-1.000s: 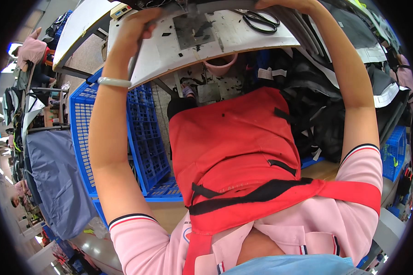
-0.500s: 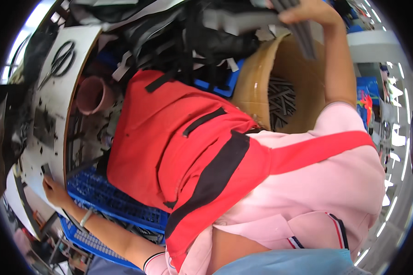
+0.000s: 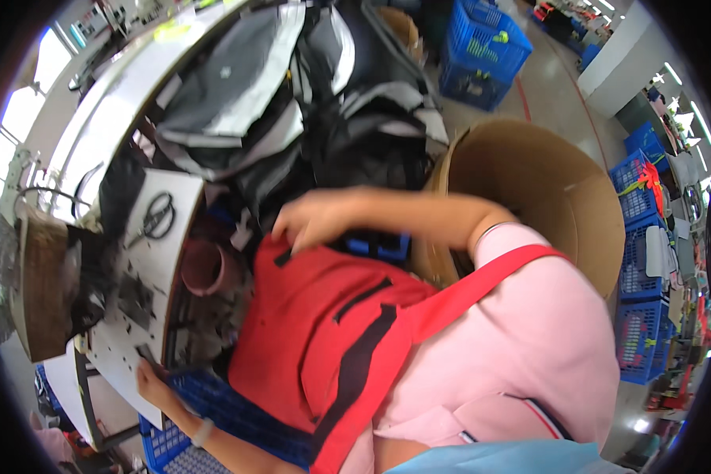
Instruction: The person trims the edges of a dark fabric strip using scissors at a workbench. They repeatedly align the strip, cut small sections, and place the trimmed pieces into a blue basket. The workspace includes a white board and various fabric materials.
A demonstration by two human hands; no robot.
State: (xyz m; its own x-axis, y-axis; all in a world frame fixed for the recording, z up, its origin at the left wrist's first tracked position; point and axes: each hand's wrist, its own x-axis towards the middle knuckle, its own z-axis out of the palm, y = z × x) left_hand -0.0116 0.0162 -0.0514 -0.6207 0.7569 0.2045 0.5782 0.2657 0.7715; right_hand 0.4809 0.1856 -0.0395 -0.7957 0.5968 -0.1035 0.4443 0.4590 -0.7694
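Observation:
My left hand (image 3: 147, 378) grips the near edge of a white tabletop (image 3: 126, 359) at the lower left; a pale bracelet sits on that wrist. My right hand (image 3: 314, 222) hovers with curled fingers at the top edge of my red apron (image 3: 308, 340), just below a heap of black and grey fabric pieces (image 3: 292, 110). I cannot tell whether it holds anything. Black scissors (image 3: 158, 215) lie on the tabletop, and a dull pink cup (image 3: 205, 270) sits beside it.
A big round cardboard drum (image 3: 553, 189) stands at my right elbow. Blue plastic crates are at the top (image 3: 482, 47), the right (image 3: 636, 276) and under the table (image 3: 213, 411). A brown machine part (image 3: 43, 292) is at far left.
The view has swung round further. My right hand came down from the fabric heap to the apron's top edge. My left hand stays on the tabletop's edge.

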